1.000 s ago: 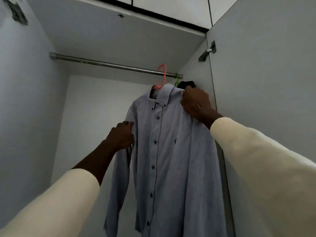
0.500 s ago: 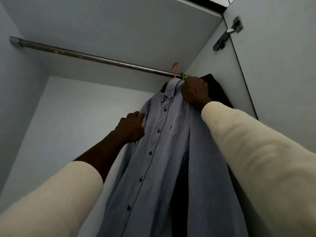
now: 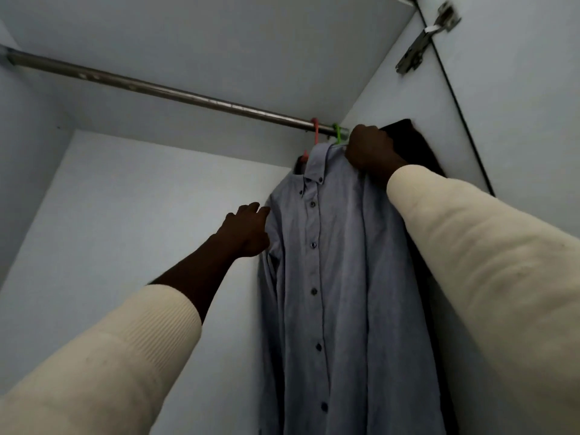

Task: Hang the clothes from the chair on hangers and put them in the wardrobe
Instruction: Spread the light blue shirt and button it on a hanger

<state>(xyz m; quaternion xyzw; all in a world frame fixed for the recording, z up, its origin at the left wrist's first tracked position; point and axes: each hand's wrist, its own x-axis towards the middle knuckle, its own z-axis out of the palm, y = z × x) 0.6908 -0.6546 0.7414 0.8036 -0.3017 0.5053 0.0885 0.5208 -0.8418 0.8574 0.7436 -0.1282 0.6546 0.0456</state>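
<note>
Since a second ago I have slid the shirt (image 3: 332, 277) right along the rail (image 3: 175, 91), and its pink hanger (image 3: 314, 136) now sits just beside the green hanger (image 3: 337, 135) at the far right end. My left hand (image 3: 248, 230) has let go of the shirt's shoulder: half a second back its fingers were curled into the cloth, now they are loosely spread, the tips just touching the sleeve seam. To my mind this shirt is hung and only needs settling.

My right hand (image 3: 370, 150) still grips the shirt's right shoulder close to the collar, fingers curled over the cloth and, I think, the hanger's arm beneath, though that part is hidden. That arm reaches up and far, wrist bent, the cream sleeve (image 3: 470, 262) slanting down to the near right. The left arm rises from the near left, forearm bare.

Behind my right hand a dark garment (image 3: 417, 146) hangs against the right wall of the wardrobe (image 3: 376, 89). A hinge (image 3: 423, 42) shows on the door above.
</note>
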